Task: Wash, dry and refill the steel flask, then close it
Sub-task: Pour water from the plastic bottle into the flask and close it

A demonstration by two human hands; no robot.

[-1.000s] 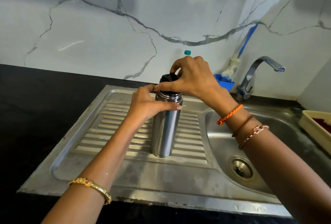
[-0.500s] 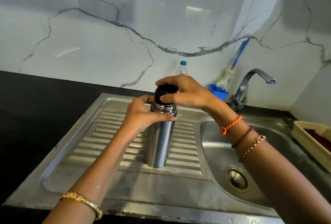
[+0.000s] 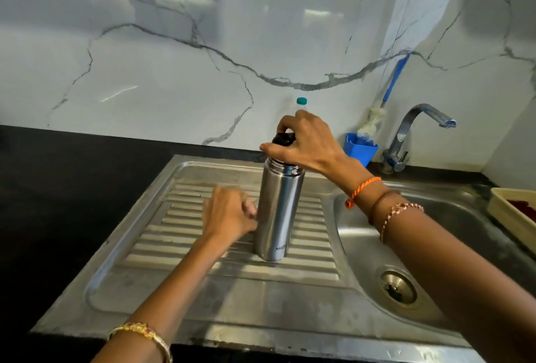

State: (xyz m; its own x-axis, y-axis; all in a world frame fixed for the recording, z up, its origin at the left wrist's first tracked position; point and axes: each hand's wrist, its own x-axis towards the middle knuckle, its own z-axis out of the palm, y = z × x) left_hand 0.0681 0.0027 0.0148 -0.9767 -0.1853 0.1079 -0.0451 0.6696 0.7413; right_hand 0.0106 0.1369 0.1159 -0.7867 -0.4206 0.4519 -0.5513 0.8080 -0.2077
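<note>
Curled over the round black cap (image 3: 282,139), my right hand (image 3: 307,145) grip pinches it atop the tall cylindrical steel flask (image 3: 278,211), upright on the ribbed drainboard (image 3: 179,235). Left hand (image 3: 229,214), blurred, fingers loosely curled, hangs beside the flask, holding nothing.

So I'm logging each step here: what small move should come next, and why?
Probably one last tightening twist, then let go: the right hand grips the black cap seated on the upright steel flask, and the left hand is blurred beside it.
</note>
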